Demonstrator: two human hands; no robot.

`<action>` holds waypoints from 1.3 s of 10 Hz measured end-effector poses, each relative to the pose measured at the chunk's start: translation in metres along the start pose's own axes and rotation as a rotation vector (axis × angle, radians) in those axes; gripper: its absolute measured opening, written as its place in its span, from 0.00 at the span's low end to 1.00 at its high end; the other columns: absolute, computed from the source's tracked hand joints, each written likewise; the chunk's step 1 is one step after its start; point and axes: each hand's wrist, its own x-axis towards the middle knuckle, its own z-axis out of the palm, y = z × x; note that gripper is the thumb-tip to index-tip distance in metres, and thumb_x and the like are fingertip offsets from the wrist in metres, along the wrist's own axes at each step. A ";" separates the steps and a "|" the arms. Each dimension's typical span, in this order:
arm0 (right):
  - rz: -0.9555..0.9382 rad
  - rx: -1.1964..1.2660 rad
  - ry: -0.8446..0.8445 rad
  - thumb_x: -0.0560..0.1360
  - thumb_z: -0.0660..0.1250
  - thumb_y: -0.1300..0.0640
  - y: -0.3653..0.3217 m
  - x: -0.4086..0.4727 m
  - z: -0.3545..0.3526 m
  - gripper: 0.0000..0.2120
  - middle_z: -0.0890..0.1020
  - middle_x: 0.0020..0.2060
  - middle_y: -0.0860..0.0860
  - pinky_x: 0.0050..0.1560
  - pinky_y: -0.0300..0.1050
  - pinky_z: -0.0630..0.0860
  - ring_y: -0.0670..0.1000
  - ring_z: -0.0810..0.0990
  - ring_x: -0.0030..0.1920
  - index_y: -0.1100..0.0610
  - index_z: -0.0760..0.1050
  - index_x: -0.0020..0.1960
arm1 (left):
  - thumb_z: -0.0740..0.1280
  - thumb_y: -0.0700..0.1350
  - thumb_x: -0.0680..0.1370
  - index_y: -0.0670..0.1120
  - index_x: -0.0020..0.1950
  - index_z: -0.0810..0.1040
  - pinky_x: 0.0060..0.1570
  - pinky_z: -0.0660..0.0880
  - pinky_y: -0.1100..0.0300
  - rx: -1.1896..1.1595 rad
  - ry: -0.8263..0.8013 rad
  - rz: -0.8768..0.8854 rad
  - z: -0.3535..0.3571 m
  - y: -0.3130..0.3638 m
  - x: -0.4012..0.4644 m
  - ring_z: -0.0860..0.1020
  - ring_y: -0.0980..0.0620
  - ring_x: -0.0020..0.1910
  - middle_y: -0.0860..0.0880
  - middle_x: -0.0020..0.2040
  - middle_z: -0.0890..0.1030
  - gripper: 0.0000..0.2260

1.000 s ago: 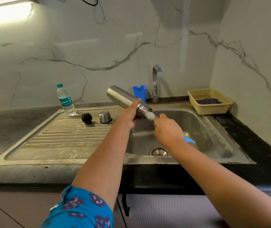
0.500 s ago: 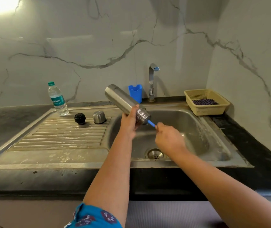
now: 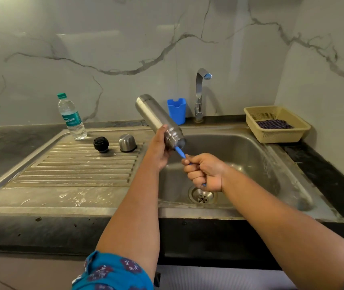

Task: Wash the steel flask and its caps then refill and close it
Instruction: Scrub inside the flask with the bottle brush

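My left hand [image 3: 160, 150] grips the steel flask [image 3: 154, 116] near its neck, holding it tilted over the sink basin [image 3: 248, 155] with the mouth pointing down to the right. My right hand [image 3: 205, 171] is fisted round the blue handle of a bottle brush [image 3: 180, 152]. The brush head is hidden inside the flask's mouth. On the ribbed drainboard [image 3: 72, 166] stand the black inner cap [image 3: 101, 144] and the steel outer cap [image 3: 127, 142], side by side.
A plastic water bottle [image 3: 71, 117] stands at the drainboard's back left. A blue holder [image 3: 176, 110] and the tap [image 3: 200, 94] sit behind the basin. A beige basket [image 3: 276, 124] with a dark cloth is on the counter at right. The drain [image 3: 202, 195] lies below my right hand.
The white brush head, outside the flask's mouth a second ago, has gone inside. My right hand has closed in on the flask along the blue handle.
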 end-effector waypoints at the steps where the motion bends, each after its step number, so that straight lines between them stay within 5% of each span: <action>1: -0.047 -0.024 -0.008 0.84 0.50 0.52 -0.008 0.007 -0.005 0.16 0.62 0.24 0.47 0.18 0.36 0.53 0.43 0.53 0.22 0.55 0.67 0.39 | 0.68 0.51 0.78 0.42 0.66 0.69 0.44 0.80 0.57 0.026 -0.033 0.050 -0.001 0.009 0.005 0.80 0.51 0.45 0.45 0.50 0.80 0.21; 2: -0.457 -1.299 0.638 0.83 0.52 0.49 -0.009 0.014 -0.013 0.15 0.76 0.36 0.53 0.30 0.45 0.69 0.53 0.75 0.33 0.56 0.72 0.48 | 0.70 0.45 0.78 0.44 0.70 0.66 0.45 0.81 0.55 0.074 0.071 0.139 -0.004 0.010 0.011 0.81 0.48 0.52 0.43 0.58 0.78 0.23; 3: -0.675 -1.724 0.778 0.81 0.59 0.55 0.005 0.028 -0.002 0.09 0.78 0.38 0.56 0.29 0.48 0.69 0.59 0.79 0.36 0.59 0.73 0.49 | 0.72 0.48 0.75 0.43 0.71 0.66 0.43 0.81 0.55 0.017 0.092 0.173 -0.011 0.012 0.017 0.81 0.47 0.52 0.41 0.58 0.78 0.28; 4: -0.695 -1.203 0.536 0.80 0.58 0.56 0.013 0.031 0.020 0.11 0.75 0.32 0.56 0.28 0.48 0.71 0.57 0.75 0.29 0.56 0.70 0.40 | 0.73 0.56 0.64 0.41 0.66 0.70 0.43 0.78 0.54 0.029 -0.004 0.185 -0.022 0.018 0.022 0.79 0.47 0.47 0.42 0.50 0.78 0.35; 5: -0.210 -0.245 0.029 0.82 0.53 0.52 -0.001 0.014 0.021 0.17 0.64 0.26 0.49 0.20 0.40 0.63 0.48 0.62 0.22 0.55 0.66 0.36 | 0.71 0.59 0.63 0.40 0.62 0.72 0.43 0.77 0.55 0.041 -0.101 0.148 -0.023 0.017 0.022 0.79 0.49 0.42 0.44 0.46 0.80 0.34; 6: -0.171 -0.111 -0.073 0.83 0.52 0.51 -0.006 0.005 0.007 0.17 0.61 0.25 0.48 0.19 0.37 0.54 0.45 0.56 0.21 0.56 0.67 0.38 | 0.71 0.57 0.67 0.40 0.62 0.71 0.42 0.79 0.57 0.097 -0.135 0.118 -0.010 0.012 0.016 0.80 0.50 0.42 0.44 0.47 0.80 0.30; 7: -0.427 -1.006 0.418 0.83 0.51 0.52 0.000 0.006 -0.002 0.14 0.75 0.33 0.55 0.28 0.43 0.64 0.53 0.72 0.29 0.57 0.71 0.47 | 0.72 0.52 0.74 0.43 0.64 0.69 0.46 0.80 0.54 0.161 -0.007 0.120 0.001 0.007 0.013 0.82 0.49 0.47 0.43 0.53 0.80 0.24; 8: -0.423 -1.197 0.557 0.83 0.51 0.52 0.002 0.005 0.008 0.13 0.78 0.39 0.55 0.35 0.43 0.67 0.57 0.77 0.38 0.57 0.73 0.54 | 0.69 0.49 0.78 0.42 0.69 0.69 0.43 0.80 0.57 0.146 0.046 0.077 0.000 0.003 0.012 0.82 0.50 0.47 0.44 0.53 0.81 0.23; 9: -0.190 -0.351 0.039 0.83 0.52 0.52 -0.004 0.004 0.006 0.15 0.71 0.27 0.51 0.23 0.39 0.61 0.48 0.67 0.24 0.57 0.71 0.43 | 0.68 0.52 0.77 0.39 0.68 0.70 0.43 0.80 0.58 0.088 -0.050 0.037 -0.007 0.005 0.008 0.81 0.50 0.45 0.44 0.51 0.80 0.25; 10: -0.023 0.203 -0.245 0.81 0.53 0.53 -0.006 -0.002 0.001 0.17 0.58 0.25 0.46 0.18 0.34 0.50 0.43 0.51 0.22 0.56 0.67 0.36 | 0.65 0.56 0.77 0.39 0.64 0.72 0.49 0.79 0.57 -0.019 -0.224 0.032 -0.007 0.014 0.004 0.81 0.49 0.47 0.44 0.50 0.82 0.24; 11: -0.238 -0.356 0.090 0.83 0.52 0.51 0.000 0.006 -0.006 0.18 0.64 0.26 0.47 0.21 0.36 0.57 0.45 0.59 0.23 0.54 0.68 0.37 | 0.67 0.53 0.75 0.40 0.64 0.72 0.49 0.78 0.56 0.047 -0.172 0.052 -0.004 0.014 0.002 0.80 0.50 0.46 0.45 0.49 0.80 0.23; 12: -0.539 -1.057 0.603 0.82 0.54 0.51 0.008 0.015 -0.003 0.15 0.78 0.38 0.53 0.36 0.43 0.69 0.53 0.76 0.38 0.55 0.75 0.43 | 0.71 0.51 0.76 0.43 0.72 0.69 0.42 0.79 0.56 0.093 -0.044 0.055 -0.004 0.011 0.001 0.80 0.50 0.46 0.46 0.49 0.79 0.27; 13: -0.573 -1.072 0.595 0.82 0.54 0.53 0.010 0.014 0.001 0.13 0.79 0.40 0.55 0.39 0.45 0.72 0.56 0.77 0.40 0.56 0.74 0.45 | 0.72 0.55 0.73 0.43 0.72 0.69 0.43 0.79 0.56 0.066 -0.007 0.061 -0.006 0.010 0.002 0.80 0.50 0.48 0.46 0.52 0.80 0.31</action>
